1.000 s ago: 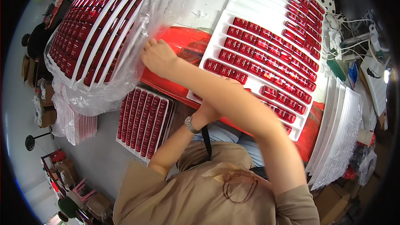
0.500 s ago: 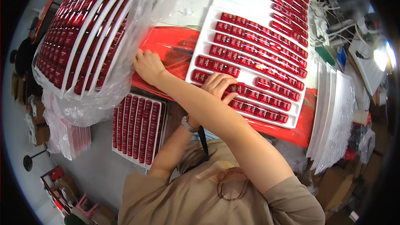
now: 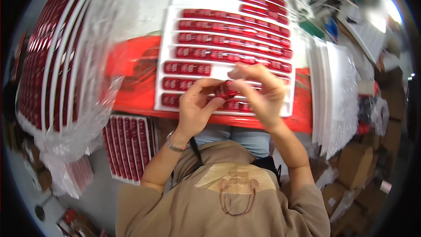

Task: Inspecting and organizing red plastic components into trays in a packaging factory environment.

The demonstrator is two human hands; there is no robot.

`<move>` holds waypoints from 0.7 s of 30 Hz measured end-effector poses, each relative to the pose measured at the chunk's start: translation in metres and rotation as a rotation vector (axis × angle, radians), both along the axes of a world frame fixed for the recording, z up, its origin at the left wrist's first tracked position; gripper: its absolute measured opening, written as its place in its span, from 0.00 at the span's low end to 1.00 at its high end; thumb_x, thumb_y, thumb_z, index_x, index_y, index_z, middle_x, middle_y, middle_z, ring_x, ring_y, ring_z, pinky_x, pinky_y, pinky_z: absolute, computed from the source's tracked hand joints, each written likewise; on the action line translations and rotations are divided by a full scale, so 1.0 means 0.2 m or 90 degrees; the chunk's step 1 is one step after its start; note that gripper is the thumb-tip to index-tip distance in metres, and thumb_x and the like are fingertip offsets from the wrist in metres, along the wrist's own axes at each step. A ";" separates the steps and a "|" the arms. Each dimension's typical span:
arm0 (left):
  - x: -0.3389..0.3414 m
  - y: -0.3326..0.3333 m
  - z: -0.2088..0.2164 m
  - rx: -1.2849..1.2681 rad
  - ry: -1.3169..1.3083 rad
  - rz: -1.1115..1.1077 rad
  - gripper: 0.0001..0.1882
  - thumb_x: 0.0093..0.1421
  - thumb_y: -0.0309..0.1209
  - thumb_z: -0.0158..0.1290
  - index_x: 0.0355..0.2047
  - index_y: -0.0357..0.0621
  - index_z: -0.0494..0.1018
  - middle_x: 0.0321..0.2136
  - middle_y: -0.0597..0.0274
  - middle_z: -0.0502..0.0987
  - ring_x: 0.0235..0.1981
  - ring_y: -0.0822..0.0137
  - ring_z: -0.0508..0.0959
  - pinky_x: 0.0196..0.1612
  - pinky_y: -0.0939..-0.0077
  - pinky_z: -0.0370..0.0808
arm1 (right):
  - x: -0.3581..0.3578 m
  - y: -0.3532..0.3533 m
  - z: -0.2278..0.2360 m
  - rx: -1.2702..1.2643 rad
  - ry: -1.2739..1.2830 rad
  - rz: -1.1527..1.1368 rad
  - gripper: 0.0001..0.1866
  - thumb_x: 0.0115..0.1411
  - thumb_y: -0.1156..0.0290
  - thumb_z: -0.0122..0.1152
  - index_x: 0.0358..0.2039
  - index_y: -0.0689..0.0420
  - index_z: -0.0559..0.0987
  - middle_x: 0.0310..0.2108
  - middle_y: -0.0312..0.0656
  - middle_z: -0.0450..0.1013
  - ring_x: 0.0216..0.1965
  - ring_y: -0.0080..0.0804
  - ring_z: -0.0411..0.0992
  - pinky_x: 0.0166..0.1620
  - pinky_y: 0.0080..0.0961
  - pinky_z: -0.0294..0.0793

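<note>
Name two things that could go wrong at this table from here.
The small red container in the left hand could slip and hit the packed rows below. The white tray lies close to the near edge of the red-covered table, so a bumping forearm might shift it.

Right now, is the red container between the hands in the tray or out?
Out: the left hand pinches the red container above the white tray.
</note>
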State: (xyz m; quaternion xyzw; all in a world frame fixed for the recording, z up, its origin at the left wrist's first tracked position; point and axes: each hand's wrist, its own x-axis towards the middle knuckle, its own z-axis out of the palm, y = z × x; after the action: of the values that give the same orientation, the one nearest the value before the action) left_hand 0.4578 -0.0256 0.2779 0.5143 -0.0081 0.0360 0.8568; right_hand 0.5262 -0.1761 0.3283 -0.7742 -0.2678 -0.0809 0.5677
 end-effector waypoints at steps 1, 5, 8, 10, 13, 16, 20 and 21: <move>0.00 -0.05 0.01 0.003 -0.007 0.018 0.19 0.56 0.15 0.52 0.49 0.32 0.66 0.44 0.57 0.73 0.45 0.71 0.73 0.48 0.78 0.73 | -0.02 -0.01 -0.03 -0.045 -0.107 -0.040 0.15 0.44 0.77 0.70 0.36 0.60 0.81 0.27 0.40 0.77 0.27 0.29 0.74 0.31 0.23 0.74; 0.02 -0.10 -0.04 0.026 0.019 0.040 0.18 0.56 0.16 0.53 0.48 0.31 0.66 0.43 0.57 0.73 0.44 0.71 0.74 0.49 0.78 0.72 | -0.07 -0.14 0.01 -0.253 -0.144 0.066 0.24 0.48 0.59 0.67 0.44 0.58 0.77 0.42 0.44 0.73 0.42 0.44 0.70 0.44 0.37 0.69; 0.10 0.03 -0.06 0.515 -0.095 0.133 0.15 0.51 0.24 0.61 0.40 0.37 0.74 0.40 0.61 0.74 0.43 0.63 0.74 0.47 0.71 0.71 | -0.09 -0.38 0.19 -0.379 -0.099 0.030 0.25 0.48 0.61 0.67 0.45 0.58 0.77 0.44 0.46 0.73 0.45 0.47 0.69 0.50 0.42 0.66; 0.21 0.06 0.02 0.815 -0.148 0.161 0.14 0.47 0.27 0.63 0.36 0.41 0.76 0.37 0.62 0.73 0.43 0.60 0.70 0.47 0.66 0.66 | -0.03 -0.67 0.25 -0.443 -0.152 -0.227 0.18 0.51 0.71 0.64 0.43 0.60 0.76 0.43 0.49 0.73 0.43 0.45 0.72 0.48 0.35 0.69; 0.32 0.10 -0.03 0.934 -0.200 0.070 0.14 0.46 0.30 0.63 0.35 0.44 0.77 0.34 0.64 0.72 0.43 0.63 0.69 0.49 0.62 0.58 | 0.00 -1.24 0.24 -0.827 -0.085 -0.466 0.16 0.55 0.75 0.57 0.45 0.63 0.74 0.40 0.51 0.72 0.39 0.49 0.71 0.44 0.38 0.70; 0.37 0.01 -0.06 0.902 -0.264 -0.012 0.15 0.46 0.30 0.63 0.36 0.45 0.77 0.33 0.66 0.72 0.42 0.64 0.69 0.50 0.60 0.57 | -0.02 -1.42 0.20 -0.871 -0.033 -0.432 0.15 0.55 0.75 0.56 0.44 0.62 0.74 0.41 0.49 0.72 0.39 0.48 0.71 0.42 0.36 0.70; 0.34 0.04 -0.01 0.947 -0.244 0.013 0.18 0.45 0.32 0.63 0.38 0.43 0.77 0.35 0.66 0.73 0.43 0.65 0.69 0.50 0.64 0.58 | 0.02 -1.36 0.23 -0.720 0.190 -0.404 0.13 0.53 0.79 0.56 0.42 0.62 0.74 0.41 0.47 0.72 0.37 0.44 0.71 0.40 0.31 0.71; 0.33 0.08 0.01 0.936 -0.216 0.024 0.20 0.44 0.33 0.64 0.39 0.43 0.77 0.35 0.66 0.73 0.42 0.65 0.70 0.48 0.65 0.60 | 0.00 -1.37 0.22 -0.721 0.190 -0.403 0.13 0.53 0.79 0.56 0.42 0.62 0.74 0.41 0.47 0.72 0.37 0.44 0.71 0.40 0.31 0.71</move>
State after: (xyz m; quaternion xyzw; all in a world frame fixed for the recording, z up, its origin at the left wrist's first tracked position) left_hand 0.5236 -0.0104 0.2789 0.9411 -0.1530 0.1147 0.2789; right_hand 0.5261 -0.4493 0.3723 -0.9970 0.0528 0.0179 0.0534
